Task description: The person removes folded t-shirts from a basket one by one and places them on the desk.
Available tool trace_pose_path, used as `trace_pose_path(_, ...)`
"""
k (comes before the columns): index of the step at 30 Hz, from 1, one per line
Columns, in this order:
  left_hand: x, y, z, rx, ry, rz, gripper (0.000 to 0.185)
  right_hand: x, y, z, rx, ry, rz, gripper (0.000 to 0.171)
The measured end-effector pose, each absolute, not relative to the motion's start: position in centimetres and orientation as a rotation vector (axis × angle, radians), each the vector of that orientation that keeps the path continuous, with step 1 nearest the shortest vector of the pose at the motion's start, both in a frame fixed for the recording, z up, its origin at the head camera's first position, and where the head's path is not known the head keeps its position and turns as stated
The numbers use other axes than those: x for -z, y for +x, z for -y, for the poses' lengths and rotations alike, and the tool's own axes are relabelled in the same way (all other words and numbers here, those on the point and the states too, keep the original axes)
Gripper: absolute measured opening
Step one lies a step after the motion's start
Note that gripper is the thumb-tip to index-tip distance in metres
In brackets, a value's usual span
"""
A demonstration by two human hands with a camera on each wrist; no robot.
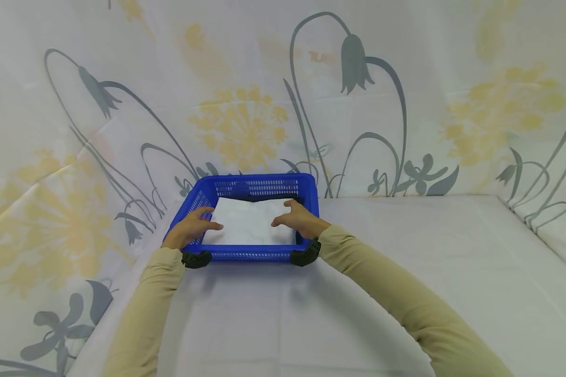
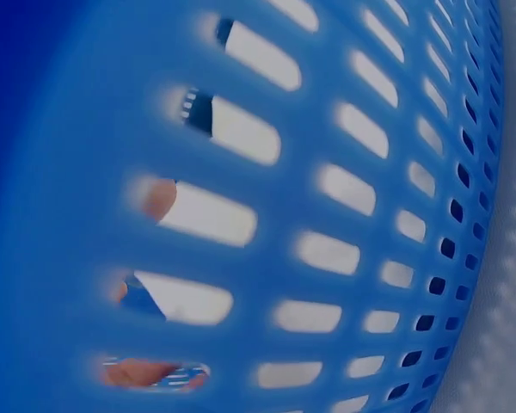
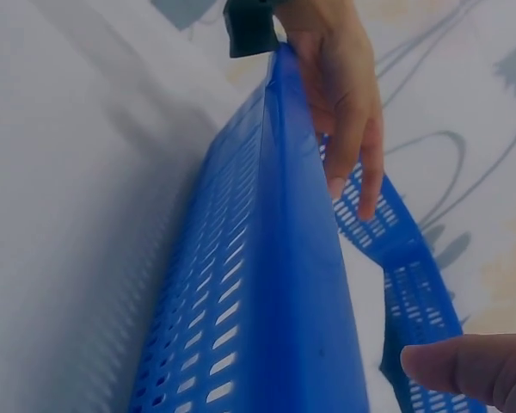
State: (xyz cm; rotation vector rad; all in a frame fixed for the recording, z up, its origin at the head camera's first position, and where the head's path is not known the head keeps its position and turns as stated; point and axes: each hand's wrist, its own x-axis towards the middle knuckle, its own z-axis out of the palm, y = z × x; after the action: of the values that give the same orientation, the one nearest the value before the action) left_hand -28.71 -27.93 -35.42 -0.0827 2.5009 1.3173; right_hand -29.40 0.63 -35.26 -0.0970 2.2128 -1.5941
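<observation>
Reaching into the blue basket (image 1: 254,255) at the table's (image 1: 405,262) nine o'clock side, the left hand (image 1: 192,226) and right hand (image 1: 296,216) lay relaxed, fingers spread, on the folded white cloth (image 1: 249,225), seemingly light, limp, best lifted by both edges.

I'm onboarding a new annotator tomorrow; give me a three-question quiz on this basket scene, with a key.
1. True or false: the blue basket stands on the white-covered surface.
2. What lies inside the basket?
A. a folded white cloth
B. a red mug
C. nothing
3. Fill in: both hands reach over the basket's ____ rim, the side closest to the person.

Key
1. True.
2. A: the folded white cloth lies there, with the left hand and the right hand resting on it, fingers relaxed.
3. Near.
</observation>
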Motion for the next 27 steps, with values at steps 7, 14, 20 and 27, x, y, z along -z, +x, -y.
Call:
trace_pose_path(7,35.4,-28.6,27.9,-1.373,-0.199,-2.397,0.082,35.4,-29.5,-0.4,1.554,-0.056,-2.225,0.084)
trace_pose_path(14,35.5,-28.5,27.8,-1.291,-0.233,-2.412,0.081,35.6,-29.9,-0.1,1.535,0.004,-2.197,0.093)
trace_pose_path(20,35.7,-28.6,27.8,-1.388,-0.233,-2.354,0.08,36.3,-30.6,-0.1,1.503,0.012,-2.196,0.101)
trace_pose_path(27,35.7,-28.7,27.8,-1.516,-0.19,-2.288,0.078,34.9,-29.7,-0.6,1.544,-0.033,-2.133,0.093)
